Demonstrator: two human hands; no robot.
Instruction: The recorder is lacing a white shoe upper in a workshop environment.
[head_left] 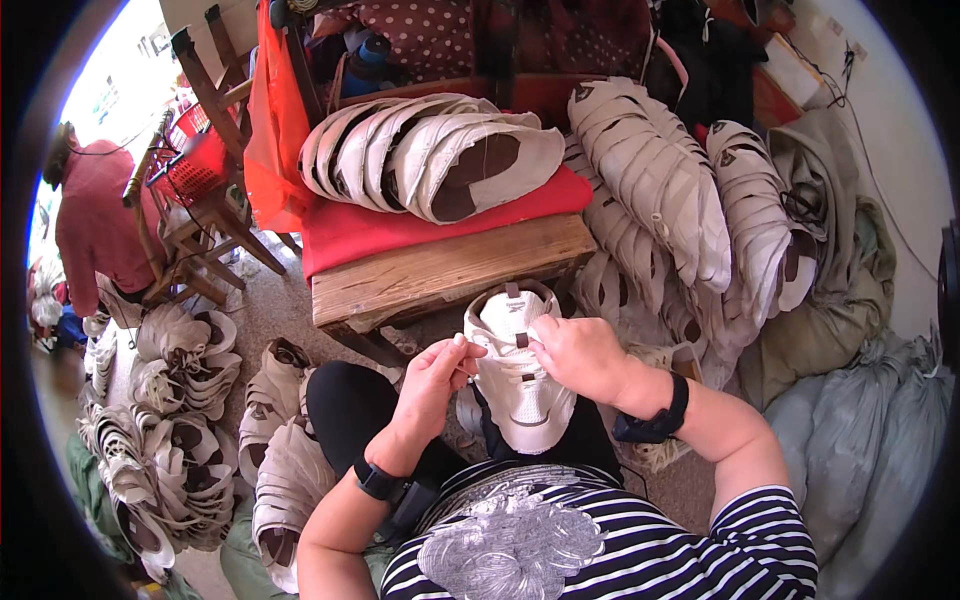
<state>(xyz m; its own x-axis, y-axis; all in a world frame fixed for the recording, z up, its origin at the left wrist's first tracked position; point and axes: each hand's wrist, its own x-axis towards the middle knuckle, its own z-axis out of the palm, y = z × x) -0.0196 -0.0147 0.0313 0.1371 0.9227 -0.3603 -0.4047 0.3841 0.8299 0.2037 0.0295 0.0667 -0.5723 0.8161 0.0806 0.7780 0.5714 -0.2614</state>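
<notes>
A white and beige shoe upper [532, 427] rests over my lap, toe toward me, with dark tabs on its tongue and a few lace rows across the front. My left hand [434, 375] is at the upper's left edge, thumb and fingers pinched together. A small white tip shows at those fingers; what they hold is too small to name. On the other side my right hand [582, 356] is closed on the upper's right eyelet edge, its fingertips bent in beside the tongue. Its knuckles hide part of that edge.
Just ahead stands a wooden bench [450, 268] with a red cloth [345, 235] and nested shoe uppers [470, 165]. More stacked uppers [655, 170] lean at the right; piles of uppers [185, 450] cover the left floor. Grey sacks [860, 420] lie at the right. Another person [105, 215] is far left.
</notes>
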